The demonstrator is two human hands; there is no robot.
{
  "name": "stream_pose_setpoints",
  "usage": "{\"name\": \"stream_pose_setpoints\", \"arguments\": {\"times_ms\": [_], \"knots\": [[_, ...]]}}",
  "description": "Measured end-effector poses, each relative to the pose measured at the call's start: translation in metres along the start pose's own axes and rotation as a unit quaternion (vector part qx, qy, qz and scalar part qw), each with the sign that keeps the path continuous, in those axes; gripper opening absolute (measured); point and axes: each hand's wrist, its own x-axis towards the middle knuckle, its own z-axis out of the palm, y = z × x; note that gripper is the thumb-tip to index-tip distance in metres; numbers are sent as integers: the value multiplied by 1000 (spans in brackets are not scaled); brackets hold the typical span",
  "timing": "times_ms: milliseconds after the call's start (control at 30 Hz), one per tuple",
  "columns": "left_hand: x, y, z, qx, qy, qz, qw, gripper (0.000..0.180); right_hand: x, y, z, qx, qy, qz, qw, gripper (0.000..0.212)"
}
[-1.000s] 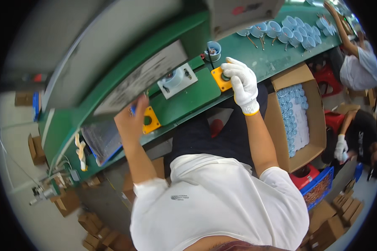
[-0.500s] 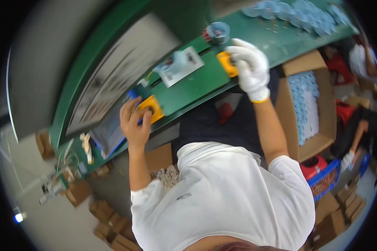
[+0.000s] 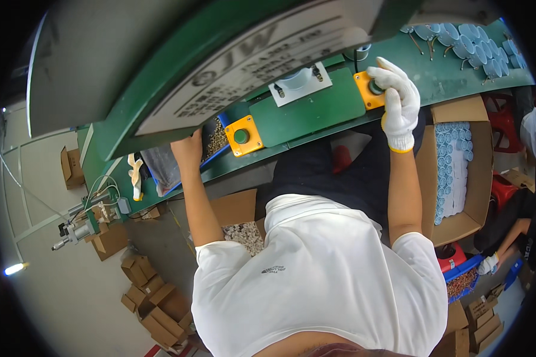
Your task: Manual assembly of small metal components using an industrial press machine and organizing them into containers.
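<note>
Yellow right button box (image 3: 363, 100) sits at the front edge of the green bench (image 3: 438, 74), dark green button (image 3: 376, 87) on top. Right hand (image 3: 401, 98), in a white knit glove, is over the box's right side; fingers curved and loosely apart, nothing gripped, fingertips at the button; can't tell if it is pressed. Left hand (image 3: 187, 152), bare, reaches over the blue tray (image 3: 211, 157) on the front edge, toward the bench's left end; fingertips go behind the machine head (image 3: 122, 128), so grip can't be told. Small brass-coloured parts (image 3: 215, 140) lie in the tray, dark plastic sheet (image 3: 161, 168) over its left part.

Left button box (image 3: 253, 144), also yellow, just right of the tray, not touched. Between the two boxes: green panel (image 3: 321, 107); behind it a white plate (image 3: 284, 97) with a pale blue cup (image 3: 299, 78) on it, partly hidden by the machine head.

Further out: spare glove (image 3: 136, 177) near the bench's left end; many blue cups (image 3: 477, 52) grouped toward the right end, some with wires hanging out. Off the bench's front edge, right side: cardboard box (image 3: 458, 231) with more blue cups inside. Lower right: co-worker's gloved hand (image 3: 489, 264) at a blue bin (image 3: 466, 267).
</note>
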Motion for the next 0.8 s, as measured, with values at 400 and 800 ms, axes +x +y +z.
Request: {"name": "stream_pose_setpoints", "arguments": {"times_ms": [400, 800], "knots": [[4, 41, -20, -39, -61, -23, 997, 24, 3, -6, -2, -13, -1, 13, 1000, 26], [0, 197, -10, -259, 66, 117, 957, 7, 65, -110, 69, 58, -3, 102, 993, 53]]}}
